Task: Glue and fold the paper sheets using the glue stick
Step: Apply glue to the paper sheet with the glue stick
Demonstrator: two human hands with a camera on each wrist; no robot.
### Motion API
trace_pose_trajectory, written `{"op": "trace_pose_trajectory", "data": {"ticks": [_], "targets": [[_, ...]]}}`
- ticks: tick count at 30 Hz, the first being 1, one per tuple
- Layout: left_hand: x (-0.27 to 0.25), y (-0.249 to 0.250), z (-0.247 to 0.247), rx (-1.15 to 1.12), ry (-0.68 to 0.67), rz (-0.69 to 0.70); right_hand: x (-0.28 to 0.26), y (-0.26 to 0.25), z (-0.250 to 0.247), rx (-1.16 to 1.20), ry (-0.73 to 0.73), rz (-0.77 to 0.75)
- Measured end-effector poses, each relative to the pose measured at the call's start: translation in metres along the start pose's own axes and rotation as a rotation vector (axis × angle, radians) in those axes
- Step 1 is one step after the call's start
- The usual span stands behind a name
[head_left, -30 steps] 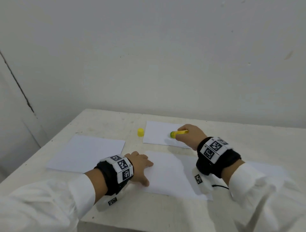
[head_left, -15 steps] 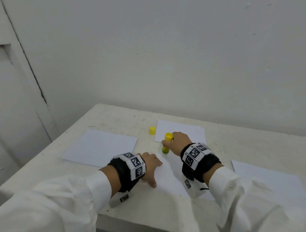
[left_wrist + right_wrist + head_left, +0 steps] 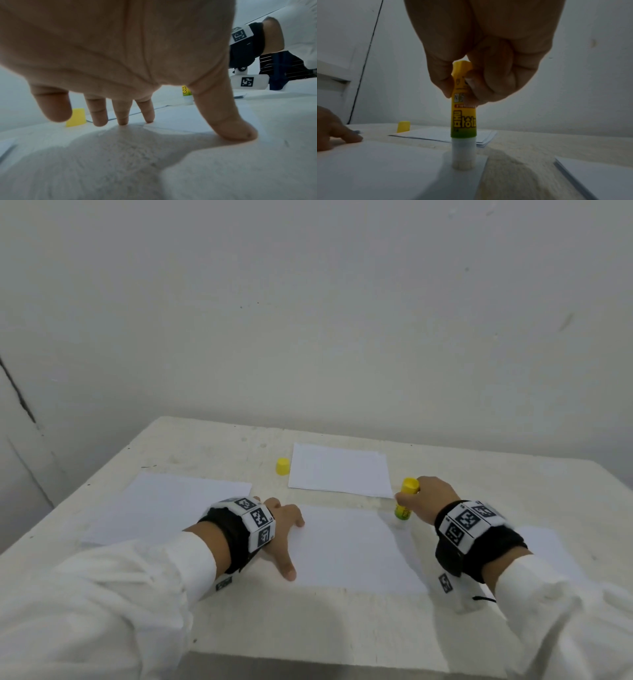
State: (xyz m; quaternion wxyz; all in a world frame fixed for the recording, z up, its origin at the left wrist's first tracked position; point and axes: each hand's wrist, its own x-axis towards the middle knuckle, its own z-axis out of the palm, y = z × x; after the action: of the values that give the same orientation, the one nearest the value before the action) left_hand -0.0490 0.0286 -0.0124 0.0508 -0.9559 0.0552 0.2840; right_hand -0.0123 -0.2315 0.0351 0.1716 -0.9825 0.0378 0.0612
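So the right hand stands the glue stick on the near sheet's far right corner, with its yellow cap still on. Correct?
Not quite. The right hand does stand the glue stick on the near sheet, but the yellow cap is off, lying beside the far sheet; the right wrist view shows bare glue touching paper.

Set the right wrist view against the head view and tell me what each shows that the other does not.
Only the right wrist view shows the white glue tip pressed upright on the near sheet's far right corner, and the tube's printed label. Only the head view shows the sheet at far left and both wristbands. Both show the right hand gripping the glue stick, the left hand resting on the near sheet, and the loose yellow cap.
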Motion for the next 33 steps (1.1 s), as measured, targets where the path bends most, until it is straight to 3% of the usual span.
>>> {"op": "trace_pose_trajectory", "data": {"ticks": [5, 10, 16, 24, 33], "targets": [[0.000, -0.001, -0.001, 0.066, 0.018, 0.044, -0.013, -0.020, 0.001, 0.288, 0.121, -0.130], [-0.003, -0.003, -0.005, 0.074, 0.009, 0.068, -0.027, -0.078, 0.023, 0.196, -0.159, -0.349], [-0.010, -0.002, -0.005, 0.022, 0.010, 0.042, -0.026, -0.107, 0.051, 0.117, -0.204, -0.402], [-0.010, 0.001, -0.005, 0.063, 0.029, 0.055, -0.060, -0.094, 0.052, 0.084, -0.318, -0.532], [0.002, 0.002, -0.003, 0.101, 0.019, 0.042, -0.076, -0.047, 0.034, 0.061, -0.298, -0.469]]}}
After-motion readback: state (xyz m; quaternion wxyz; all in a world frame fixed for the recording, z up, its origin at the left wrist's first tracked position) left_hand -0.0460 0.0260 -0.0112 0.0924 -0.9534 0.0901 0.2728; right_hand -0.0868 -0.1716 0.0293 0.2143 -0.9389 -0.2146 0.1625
